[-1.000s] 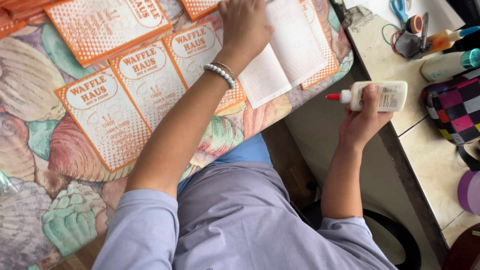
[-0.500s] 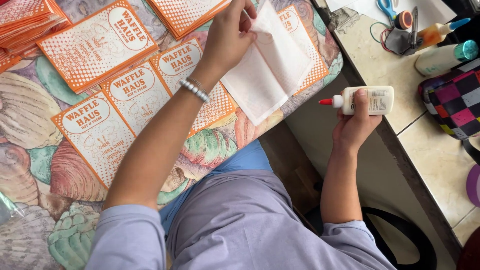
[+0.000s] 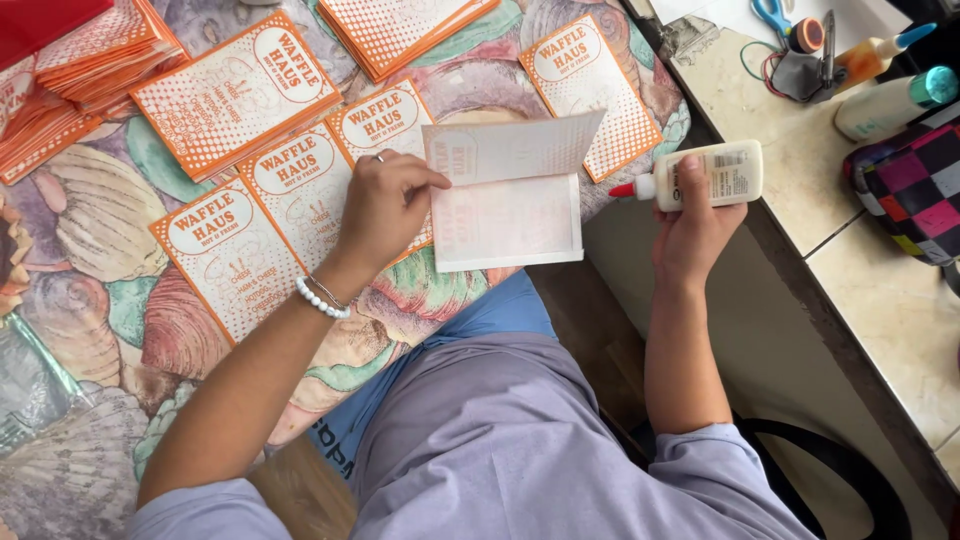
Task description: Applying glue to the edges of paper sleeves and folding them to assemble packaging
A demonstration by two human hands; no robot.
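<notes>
My left hand (image 3: 385,205) pinches the left edge of a folded white card (image 3: 508,200) lying open on the shell-patterned cloth (image 3: 100,230), its upper flap lifted. A white bead bracelet (image 3: 322,298) circles that wrist. My right hand (image 3: 695,225) grips a white glue bottle (image 3: 705,175) held sideways, its red tip pointing left toward the card, a short gap away. Orange-and-white printed cards (image 3: 300,185) lie in a row under and left of my left hand.
Stacks of the same orange cards (image 3: 400,25) sit at the top and top left (image 3: 70,80). One more card (image 3: 590,90) lies at the cloth's right edge. On the tiled counter (image 3: 880,310) are scissors (image 3: 775,20), bottles (image 3: 890,100) and a checkered bag (image 3: 915,190).
My left hand has drawn the white card down and toward me and its top flap now stands lifted. My right hand with the glue bottle came closer to the card.
</notes>
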